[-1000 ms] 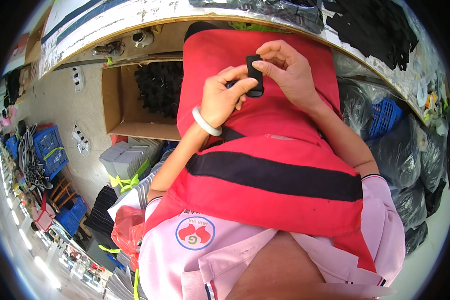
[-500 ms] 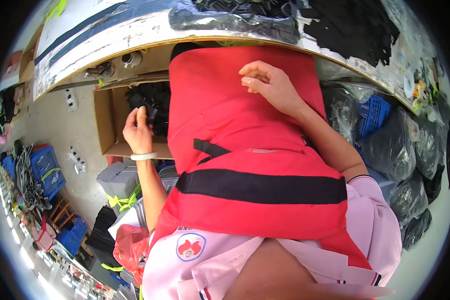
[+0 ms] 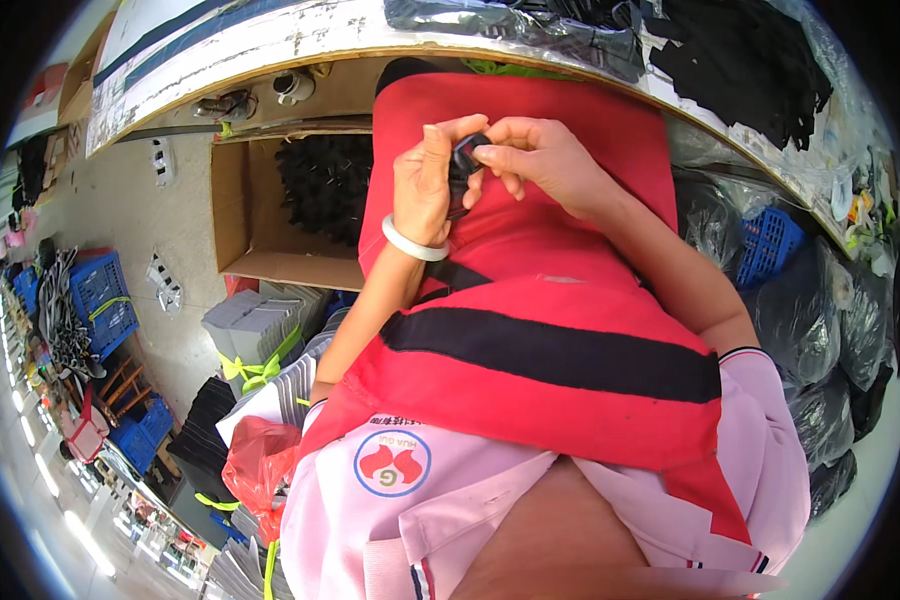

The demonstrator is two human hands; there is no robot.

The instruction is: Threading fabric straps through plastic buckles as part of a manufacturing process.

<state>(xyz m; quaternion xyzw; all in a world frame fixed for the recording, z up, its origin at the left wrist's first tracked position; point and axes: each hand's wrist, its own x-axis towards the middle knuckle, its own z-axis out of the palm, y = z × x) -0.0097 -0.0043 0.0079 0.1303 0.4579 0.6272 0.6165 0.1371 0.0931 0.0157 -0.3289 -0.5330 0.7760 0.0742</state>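
Over the red apron (image 3: 530, 240) on my lap, both hands come together on a small black piece (image 3: 463, 160), partly hidden by fingers; its kind I cannot make out. My left hand (image 3: 425, 185), a white bangle (image 3: 415, 243) at its wrist, is closed around the lower part. The fingertips of my right hand (image 3: 555, 165) pinch the upper end. Left of my lap stands an open cardboard box (image 3: 290, 268), with a heap of black pieces (image 3: 325, 190) inside.
A worktable (image 3: 270, 50) crosses ahead, with black cloth (image 3: 745, 70) and a plastic bag of black items (image 3: 510, 28) on it. Stacked grey sheets (image 3: 255, 325) and a red plastic bag (image 3: 260, 465) are at left. Dark bags (image 3: 795, 300) and a blue basket (image 3: 768, 245) lie right.
My left hand has moved from the box to over my lap, with a black piece in it. My right hand has closed its fingertips on that piece. The view has shifted slightly.
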